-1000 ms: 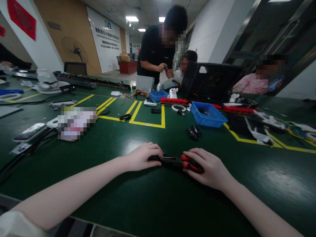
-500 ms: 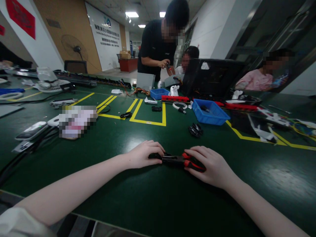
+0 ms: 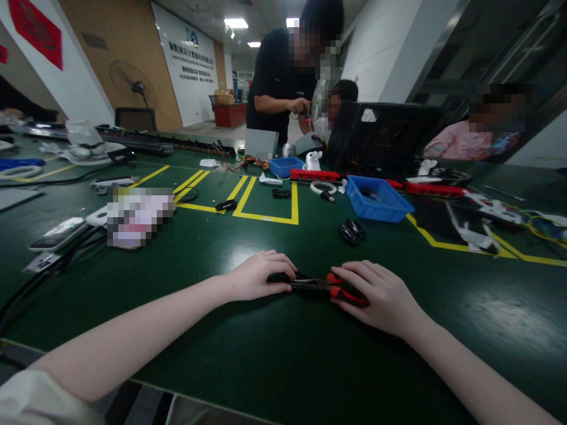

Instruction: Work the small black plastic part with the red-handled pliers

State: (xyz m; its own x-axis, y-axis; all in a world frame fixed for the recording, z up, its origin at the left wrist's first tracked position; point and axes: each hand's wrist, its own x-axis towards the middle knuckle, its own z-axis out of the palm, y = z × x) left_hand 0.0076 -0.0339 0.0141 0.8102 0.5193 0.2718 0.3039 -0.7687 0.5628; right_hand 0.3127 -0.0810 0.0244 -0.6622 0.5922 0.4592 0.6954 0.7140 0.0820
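In the head view, my right hand (image 3: 376,294) is closed round the red-and-black handles of a pair of pliers (image 3: 333,288), whose dark jaws point left. My left hand (image 3: 261,276) pinches a small black plastic part (image 3: 279,277) between thumb and fingers. The tips of the pliers meet this part just right of my left fingertips. Its exact kind cannot be made out, and my fingers cover some of it. A small cluster of similar black parts (image 3: 351,231) lies on the green table beyond the pliers.
Beyond the cluster stands a blue bin (image 3: 377,200), with a smaller blue bin (image 3: 286,166) behind. Single black pieces (image 3: 226,205) lie near yellow tape (image 3: 266,219). A phone (image 3: 142,218) and cables are at left. Across the table (image 3: 212,354) a person (image 3: 277,88) holds a screwdriver.
My hands stay almost in place, with the pliers and the black part shifting only very slightly. The person across the table has moved their hands a little to the right.
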